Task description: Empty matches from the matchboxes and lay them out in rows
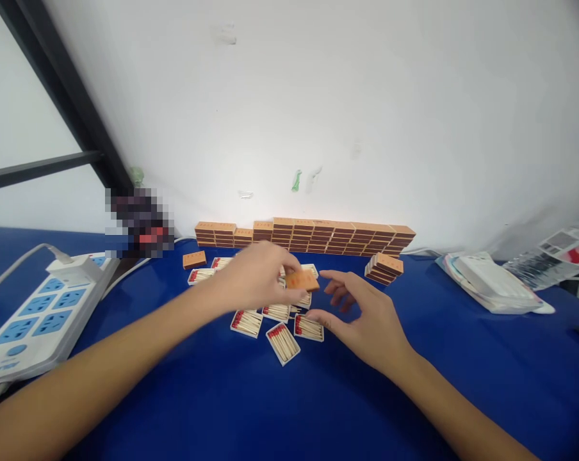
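Between the thumb and fingers of my left hand (258, 276) is an orange matchbox (302, 280), held above the table. To its right, my right hand (366, 317) has thumb and fingers apart and grips nothing. Below both hands lie several white matchbox trays filled with red-tipped matches, among them a front tray (283, 343), a left one (246, 323) and a right one (309, 327) near my right thumb. My left hand hides part of the trays behind it. A single matchbox (194, 259) lies at the left.
A long row of stacked matchboxes (318, 237) stands against the wall (289, 128). A small leaning stack (384, 267) is to its right. A power strip (44, 320) with a plugged-in charger and cable sits left. Plastic-wrapped packages (486, 282) lie right on the blue table (222, 410).
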`<act>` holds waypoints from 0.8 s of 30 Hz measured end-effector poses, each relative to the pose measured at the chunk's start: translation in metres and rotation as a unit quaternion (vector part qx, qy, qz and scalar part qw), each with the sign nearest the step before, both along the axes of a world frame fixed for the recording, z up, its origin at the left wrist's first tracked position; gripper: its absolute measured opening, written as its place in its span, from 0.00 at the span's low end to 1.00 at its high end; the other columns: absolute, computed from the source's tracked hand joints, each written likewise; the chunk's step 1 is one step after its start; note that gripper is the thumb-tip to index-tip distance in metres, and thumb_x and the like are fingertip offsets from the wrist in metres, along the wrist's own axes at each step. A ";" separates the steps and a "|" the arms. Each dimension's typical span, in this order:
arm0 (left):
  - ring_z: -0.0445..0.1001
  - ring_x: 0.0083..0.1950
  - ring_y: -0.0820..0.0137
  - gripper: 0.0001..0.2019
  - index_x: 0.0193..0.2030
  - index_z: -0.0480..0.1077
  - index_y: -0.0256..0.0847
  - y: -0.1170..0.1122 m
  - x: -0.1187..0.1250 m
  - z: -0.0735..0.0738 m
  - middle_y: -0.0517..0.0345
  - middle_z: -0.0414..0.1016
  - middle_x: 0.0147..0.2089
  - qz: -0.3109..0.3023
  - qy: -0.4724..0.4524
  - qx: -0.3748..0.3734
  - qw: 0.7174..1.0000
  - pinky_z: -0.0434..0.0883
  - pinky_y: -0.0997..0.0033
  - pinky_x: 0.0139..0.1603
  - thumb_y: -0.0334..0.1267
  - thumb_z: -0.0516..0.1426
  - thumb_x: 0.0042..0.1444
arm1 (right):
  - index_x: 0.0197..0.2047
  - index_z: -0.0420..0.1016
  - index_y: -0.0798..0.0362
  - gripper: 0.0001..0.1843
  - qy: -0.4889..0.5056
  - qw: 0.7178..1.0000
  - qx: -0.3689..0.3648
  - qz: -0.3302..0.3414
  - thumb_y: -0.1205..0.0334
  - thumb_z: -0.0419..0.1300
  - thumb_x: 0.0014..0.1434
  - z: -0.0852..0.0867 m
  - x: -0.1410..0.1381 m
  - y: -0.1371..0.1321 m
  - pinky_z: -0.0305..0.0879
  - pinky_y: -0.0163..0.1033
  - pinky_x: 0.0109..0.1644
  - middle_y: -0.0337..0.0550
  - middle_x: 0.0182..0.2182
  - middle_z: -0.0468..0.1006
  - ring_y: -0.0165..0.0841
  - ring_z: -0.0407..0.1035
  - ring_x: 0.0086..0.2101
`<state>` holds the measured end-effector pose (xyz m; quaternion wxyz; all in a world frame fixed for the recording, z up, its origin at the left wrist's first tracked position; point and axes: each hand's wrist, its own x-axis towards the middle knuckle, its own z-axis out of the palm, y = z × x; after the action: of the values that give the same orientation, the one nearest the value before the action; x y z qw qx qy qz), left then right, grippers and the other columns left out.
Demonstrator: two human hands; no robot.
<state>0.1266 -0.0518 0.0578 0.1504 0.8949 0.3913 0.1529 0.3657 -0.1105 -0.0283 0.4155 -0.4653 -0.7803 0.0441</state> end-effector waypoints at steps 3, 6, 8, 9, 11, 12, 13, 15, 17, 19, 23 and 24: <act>0.79 0.42 0.60 0.15 0.47 0.85 0.42 0.038 -0.041 0.012 0.50 0.83 0.45 0.060 0.075 0.125 0.988 0.68 0.61 0.40 0.45 0.65 0.56 | 0.54 0.79 0.50 0.21 0.010 1.000 -0.027 -0.006 0.41 0.64 0.70 0.003 0.004 -0.001 0.76 0.41 0.34 0.44 0.38 0.81 0.35 0.76 0.32; 0.80 0.48 0.55 0.20 0.54 0.84 0.42 0.078 -0.084 0.008 0.48 0.82 0.53 0.133 0.078 0.162 0.975 0.71 0.59 0.46 0.46 0.66 0.57 | 0.49 0.81 0.50 0.17 0.029 0.999 -0.039 0.001 0.45 0.61 0.74 0.005 0.007 0.000 0.75 0.40 0.35 0.44 0.37 0.81 0.35 0.76 0.34; 0.80 0.52 0.53 0.23 0.58 0.82 0.42 0.096 -0.102 0.000 0.47 0.82 0.55 0.141 0.079 0.169 0.972 0.72 0.57 0.51 0.46 0.66 0.57 | 0.48 0.81 0.49 0.17 0.036 0.998 -0.047 0.009 0.46 0.59 0.75 0.006 0.007 0.000 0.74 0.40 0.35 0.44 0.37 0.81 0.35 0.76 0.35; 0.80 0.53 0.53 0.23 0.59 0.81 0.42 0.102 -0.108 -0.005 0.48 0.83 0.56 0.139 0.068 0.168 0.974 0.72 0.58 0.52 0.46 0.66 0.58 | 0.47 0.82 0.49 0.17 0.037 0.998 -0.052 0.012 0.46 0.59 0.75 0.007 0.007 0.000 0.73 0.40 0.35 0.44 0.37 0.81 0.35 0.76 0.34; 0.81 0.53 0.55 0.24 0.61 0.79 0.42 0.108 -0.112 -0.013 0.50 0.83 0.56 0.140 0.037 0.169 0.975 0.72 0.59 0.53 0.46 0.66 0.59 | 0.45 0.82 0.48 0.17 0.034 0.997 -0.063 0.016 0.47 0.58 0.76 0.007 0.006 0.001 0.72 0.39 0.34 0.44 0.37 0.81 0.35 0.76 0.34; 0.81 0.51 0.57 0.23 0.60 0.79 0.42 0.109 -0.111 -0.016 0.51 0.84 0.56 0.146 0.021 0.172 0.974 0.72 0.60 0.51 0.46 0.67 0.59 | 0.44 0.82 0.48 0.17 0.033 0.997 -0.068 0.017 0.47 0.58 0.76 0.007 0.006 0.001 0.71 0.39 0.34 0.44 0.37 0.81 0.35 0.76 0.34; 0.81 0.49 0.57 0.22 0.58 0.79 0.43 0.109 -0.110 -0.018 0.52 0.84 0.55 0.153 0.010 0.176 0.972 0.72 0.61 0.50 0.47 0.67 0.59 | 0.44 0.83 0.48 0.18 0.033 0.997 -0.074 0.017 0.46 0.58 0.76 0.006 0.006 0.001 0.71 0.39 0.34 0.44 0.37 0.81 0.35 0.76 0.34; 0.81 0.48 0.58 0.19 0.54 0.81 0.43 0.109 -0.107 -0.020 0.52 0.85 0.54 0.160 0.005 0.185 0.970 0.72 0.62 0.47 0.47 0.67 0.59 | 0.43 0.83 0.49 0.18 0.035 0.996 -0.083 0.016 0.46 0.59 0.75 0.005 0.006 0.002 0.71 0.40 0.34 0.44 0.37 0.81 0.35 0.76 0.34; 0.81 0.49 0.58 0.15 0.52 0.82 0.44 0.109 -0.104 -0.022 0.52 0.84 0.54 0.149 0.008 0.198 0.969 0.72 0.61 0.48 0.45 0.65 0.61 | 0.43 0.83 0.49 0.18 0.036 0.995 -0.090 0.014 0.45 0.60 0.74 0.005 0.006 0.002 0.72 0.40 0.34 0.44 0.37 0.81 0.35 0.75 0.33; 0.80 0.49 0.59 0.13 0.50 0.83 0.44 0.110 -0.103 -0.024 0.51 0.84 0.54 0.134 0.014 0.205 0.969 0.72 0.61 0.48 0.44 0.62 0.64 | 0.42 0.83 0.49 0.18 0.034 0.995 -0.095 0.015 0.46 0.60 0.74 0.005 0.005 0.001 0.72 0.40 0.35 0.44 0.37 0.81 0.35 0.75 0.33; 0.80 0.47 0.62 0.13 0.48 0.84 0.46 0.113 -0.103 -0.027 0.52 0.85 0.52 0.111 0.026 0.179 0.977 0.72 0.62 0.48 0.45 0.59 0.66 | 0.42 0.83 0.48 0.18 0.028 0.995 -0.097 0.016 0.45 0.59 0.75 0.007 0.005 0.000 0.73 0.41 0.34 0.45 0.37 0.81 0.36 0.75 0.33; 0.80 0.48 0.62 0.13 0.49 0.84 0.46 0.114 -0.103 -0.027 0.52 0.84 0.53 0.107 0.024 0.173 0.979 0.72 0.63 0.48 0.45 0.59 0.66 | 0.42 0.83 0.48 0.18 0.028 0.995 -0.096 0.016 0.45 0.59 0.75 0.008 0.005 0.000 0.73 0.41 0.34 0.45 0.37 0.81 0.36 0.76 0.33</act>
<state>0.0231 0.0622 0.0305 -0.0336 0.8640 0.4554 0.2121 0.3708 -0.1107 -0.0205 0.3902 -0.4891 -0.7677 0.1381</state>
